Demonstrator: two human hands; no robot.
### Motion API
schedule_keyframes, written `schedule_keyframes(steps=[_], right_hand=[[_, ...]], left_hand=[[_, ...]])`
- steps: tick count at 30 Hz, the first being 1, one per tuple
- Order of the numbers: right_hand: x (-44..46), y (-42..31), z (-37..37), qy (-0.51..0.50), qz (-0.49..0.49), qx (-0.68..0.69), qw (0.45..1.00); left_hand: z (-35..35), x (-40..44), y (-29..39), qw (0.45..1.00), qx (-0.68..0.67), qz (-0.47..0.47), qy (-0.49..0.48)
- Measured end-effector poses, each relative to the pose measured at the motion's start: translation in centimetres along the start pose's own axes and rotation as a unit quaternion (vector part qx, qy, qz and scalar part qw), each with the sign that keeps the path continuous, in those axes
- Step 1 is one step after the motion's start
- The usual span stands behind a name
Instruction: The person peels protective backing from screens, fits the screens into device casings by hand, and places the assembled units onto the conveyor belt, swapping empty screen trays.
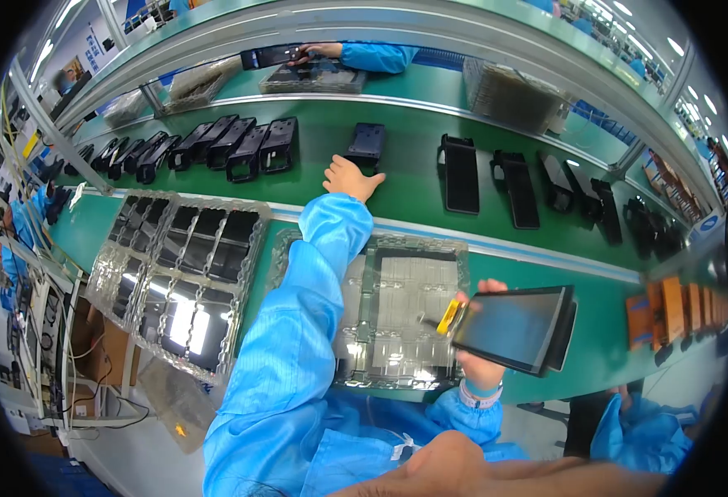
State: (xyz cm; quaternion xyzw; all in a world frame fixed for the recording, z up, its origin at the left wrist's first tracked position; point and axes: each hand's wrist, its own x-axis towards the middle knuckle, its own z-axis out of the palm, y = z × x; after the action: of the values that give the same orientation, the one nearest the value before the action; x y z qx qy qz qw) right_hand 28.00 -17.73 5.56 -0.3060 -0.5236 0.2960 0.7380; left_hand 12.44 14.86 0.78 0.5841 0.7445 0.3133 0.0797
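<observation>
My left hand is stretched forward over the green conveyor belt, with fingers and thumb spread apart. Just beyond its fingers lies a dark device housing; I cannot tell whether they touch. My right hand grips a glossy display panel by its left edge. A yellow tag and a short flex cable stick out at that edge. Behind the panel another dark flat piece shows. Below my hands sits a clear plastic tray with compartments, partly covered by my left sleeve.
At left stands another clear tray holding several dark panels. Rows of black housings and black handheld devices line the belt. Orange holders stand at right. Across the belt, a co-worker's blue sleeve reaches in. A metal rail edges the belt.
</observation>
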Motion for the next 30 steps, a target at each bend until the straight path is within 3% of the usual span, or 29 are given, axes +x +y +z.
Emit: schedule_keyframes(steps=[2,3,4,6,8,10,12,14,16,19,26,30], right_hand=[[-0.4,-0.7,0.0,0.017,0.054,0.105,0.993],[0.1,-1.7,0.6,0.039,0.055,0.137,0.988],[0.2,-1.6,0.5,0.056,0.072,0.130,0.987],[0.2,-1.0,0.6,0.091,0.106,0.124,0.982],[0.3,-0.1,1.4,0.113,0.096,0.120,0.982],[0.5,0.6,2.4,0.126,0.094,0.140,0.978],[0.5,0.9,3.3,0.123,0.073,0.137,0.980],[0.7,1.0,4.2,0.123,0.054,0.113,0.984],[0.9,1.0,5.0,0.115,0.036,0.104,0.987],[1.2,0.5,6.4,0.110,0.013,0.096,0.989],[0.4,0.4,8.1,0.089,0.004,0.111,0.990],[0.3,0.4,7.9,0.121,0.010,0.045,0.992]], left_hand=[[0.6,0.8,-0.1,1.000,-0.010,-0.001,0.009],[-0.2,0.7,0.2,0.995,-0.055,0.025,0.074],[-0.5,1.2,0.1,0.978,-0.123,0.060,0.155],[-2.6,2.3,-0.9,0.928,-0.304,0.118,0.181],[-9.1,0.3,0.5,0.846,-0.521,0.036,0.110],[-10.9,0.1,-0.2,0.682,-0.721,0.006,0.127],[-13.9,-1.4,-1.1,0.594,-0.802,-0.018,0.056],[-17.1,-3.9,-1.5,0.551,-0.823,-0.062,-0.125],[-18.5,-6.1,-1.1,0.549,-0.820,-0.067,-0.148],[-19.3,-8.1,-0.7,0.501,-0.833,-0.071,-0.223],[-19.9,-9.8,0.6,0.480,-0.841,-0.051,-0.244],[-20.0,-9.9,0.6,0.478,-0.845,-0.051,-0.236]])
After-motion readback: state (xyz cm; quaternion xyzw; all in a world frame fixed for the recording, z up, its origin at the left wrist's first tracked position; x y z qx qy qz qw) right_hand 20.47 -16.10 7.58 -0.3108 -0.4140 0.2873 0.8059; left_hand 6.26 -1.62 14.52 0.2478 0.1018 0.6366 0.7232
